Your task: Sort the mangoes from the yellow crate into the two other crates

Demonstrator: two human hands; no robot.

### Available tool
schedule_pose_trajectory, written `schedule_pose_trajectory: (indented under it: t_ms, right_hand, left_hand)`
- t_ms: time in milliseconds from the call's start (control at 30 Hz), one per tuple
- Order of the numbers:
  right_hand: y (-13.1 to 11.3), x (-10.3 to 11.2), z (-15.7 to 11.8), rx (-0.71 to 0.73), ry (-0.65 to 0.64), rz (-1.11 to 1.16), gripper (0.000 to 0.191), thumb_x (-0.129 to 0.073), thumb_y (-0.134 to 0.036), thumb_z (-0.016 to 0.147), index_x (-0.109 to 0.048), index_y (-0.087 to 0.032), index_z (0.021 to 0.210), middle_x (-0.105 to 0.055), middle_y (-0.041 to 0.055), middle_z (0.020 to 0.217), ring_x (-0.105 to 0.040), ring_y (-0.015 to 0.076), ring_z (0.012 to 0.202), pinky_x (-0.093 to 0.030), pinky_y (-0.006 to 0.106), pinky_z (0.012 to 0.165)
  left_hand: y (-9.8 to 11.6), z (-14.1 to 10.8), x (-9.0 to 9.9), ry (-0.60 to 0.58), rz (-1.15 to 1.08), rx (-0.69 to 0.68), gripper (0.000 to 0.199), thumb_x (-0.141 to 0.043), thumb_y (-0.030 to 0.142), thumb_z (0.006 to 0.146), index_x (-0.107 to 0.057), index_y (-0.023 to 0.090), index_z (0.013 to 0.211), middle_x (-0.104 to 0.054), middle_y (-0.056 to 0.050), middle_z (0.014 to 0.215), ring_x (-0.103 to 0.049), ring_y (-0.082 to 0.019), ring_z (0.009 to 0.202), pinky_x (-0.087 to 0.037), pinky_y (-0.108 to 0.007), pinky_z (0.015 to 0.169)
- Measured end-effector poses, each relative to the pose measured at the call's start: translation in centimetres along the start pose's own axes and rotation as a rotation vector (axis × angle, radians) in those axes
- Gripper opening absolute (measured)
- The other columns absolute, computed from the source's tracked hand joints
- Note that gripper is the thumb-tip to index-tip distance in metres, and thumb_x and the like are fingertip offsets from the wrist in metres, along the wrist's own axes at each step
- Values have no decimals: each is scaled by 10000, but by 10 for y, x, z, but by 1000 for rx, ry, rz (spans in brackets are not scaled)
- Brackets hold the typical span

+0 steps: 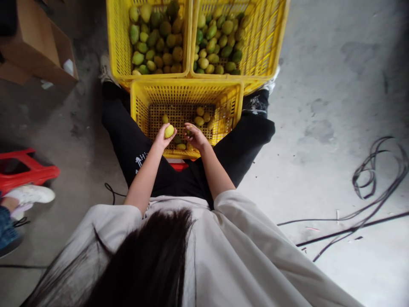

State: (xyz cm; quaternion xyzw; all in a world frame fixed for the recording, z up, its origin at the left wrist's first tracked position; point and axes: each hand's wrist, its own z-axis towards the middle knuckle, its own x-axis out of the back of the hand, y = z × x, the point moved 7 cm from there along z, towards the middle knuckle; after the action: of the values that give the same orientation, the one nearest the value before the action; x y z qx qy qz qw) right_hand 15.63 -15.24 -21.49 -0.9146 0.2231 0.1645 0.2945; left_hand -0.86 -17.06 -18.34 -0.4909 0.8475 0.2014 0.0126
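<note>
My left hand (162, 135) is closed around a yellow lemon (169, 131), held over the small yellow basket (187, 83) between my legs. To its right, my right hand (196, 137) has its fingers curled. A dark greenish patch shows between thumb and fingers, but I cannot make out what it is. Down in this basket, one lemon (165, 119) lies near my left hand. A small group of lemons (200, 121) rests toward the right side. Another lemon (181, 146) lies near the front wall, below my hands.
Two larger yellow baskets stand beyond the small one: a left basket (119, 42) and a right basket (265, 47), both holding many green and yellow lemons. A cardboard box (38, 38) and a red stool (32, 170) are at left, with another person's shoe (33, 194). Black cables (367, 179) lie at right.
</note>
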Motion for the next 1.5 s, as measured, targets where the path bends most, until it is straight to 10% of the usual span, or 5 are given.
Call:
schedule_pose_trajectory:
  t_ms: [533, 867, 1100, 1267, 1500]
  right_hand:
    - [3, -6, 0, -51, -26, 71, 208, -858, -219, 1020, -683, -306, 1091, -763, -54, 855, -725, 146, 738, -686, 238, 720]
    - [6, -3, 2, -149, -13, -6, 538, -784, -756, 1141, -681, -263, 951, -680, 1, 708, -514, 147, 541, -426, 249, 447]
    - [0, -4, -2, -31, -66, -88, 175, -893, -366, 1072, -757, -256, 1074, -640, -58, 769, -552, 104, 644, -400, 164, 502]
    - [2, -3, -3, -78, -40, -178, 516, -903, -702, 1074, -664, -261, 952, -611, -56, 730, -456, 99, 584, -293, 197, 474]
    - [6, -7, 1, -127, -1, -173, 701, -803, -880, 1093, -591, -263, 838, -564, -22, 652, -563, 149, 609, -397, 230, 517]
  left_hand:
    - [-2, -4, -7, -91, -2, 43, 199, -713, 167, 1158, -751, 210, 967, -792, -21, 882, -882, -198, 1104, -722, -354, 1169]
    - [-19, -2, -5, -120, 223, 226, 319, -785, 454, 1218, -870, 146, 1226, -831, -70, 871, -822, -169, 719, -658, -203, 640]
    - [-8, -5, -6, -106, 106, 128, 360, -558, 297, 1222, -834, 161, 1411, -907, -125, 1056, -918, -271, 1083, -768, -325, 937]
    - [-7, -7, -7, -136, 134, 102, 232, -601, 177, 1129, -816, 162, 1217, -903, -140, 1075, -898, -315, 1300, -754, -433, 1140]
    - [-10, -3, -7, -169, 260, 58, 242, -715, 99, 1143, -705, 206, 927, -788, -3, 849, -820, -128, 828, -741, -276, 992]
